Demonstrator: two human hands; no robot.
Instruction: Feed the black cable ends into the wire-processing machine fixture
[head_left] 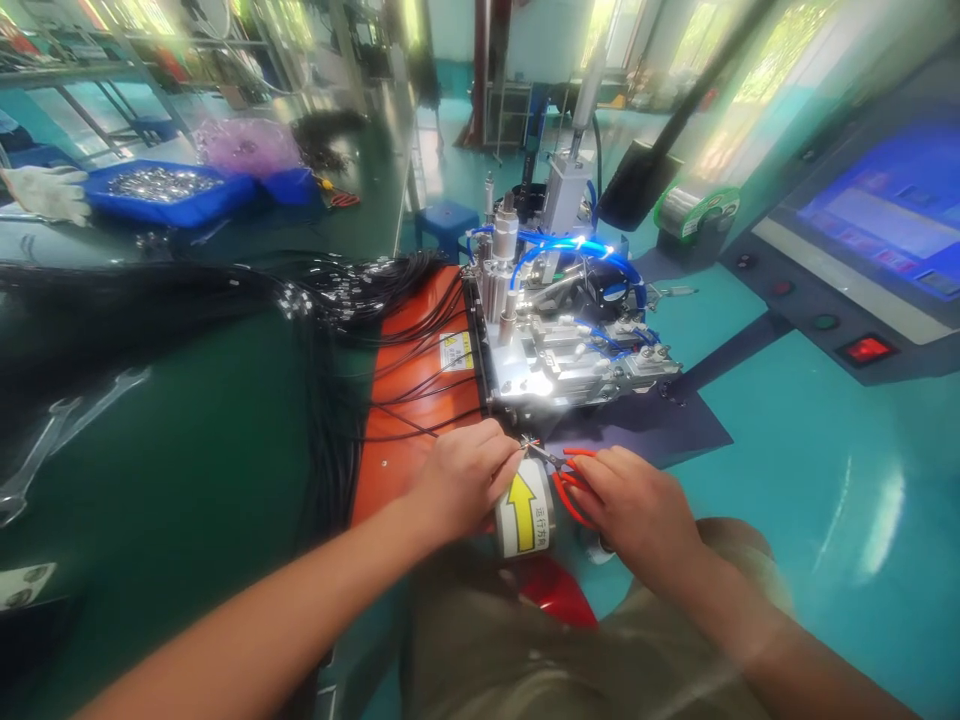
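My left hand (461, 478) is closed in a pinch on the end of a thin black cable (420, 428), whose stripped tip sits just in front of the metal machine (559, 345). My right hand (637, 505) is wrapped round small red-handled pliers (566, 475), and their jaws meet the cable tip beside my left fingers. Below the two hands is a white cylinder with a yellow arrow label (523, 515).
A big bundle of black cables (330, 300) lies across the green bench and the orange plate (409, 400). Wrenches (52, 440) lie at the left. A blue tray of metal parts (161, 190) and a white glove (49, 190) sit far left. A control panel with screen (877, 230) stands right.
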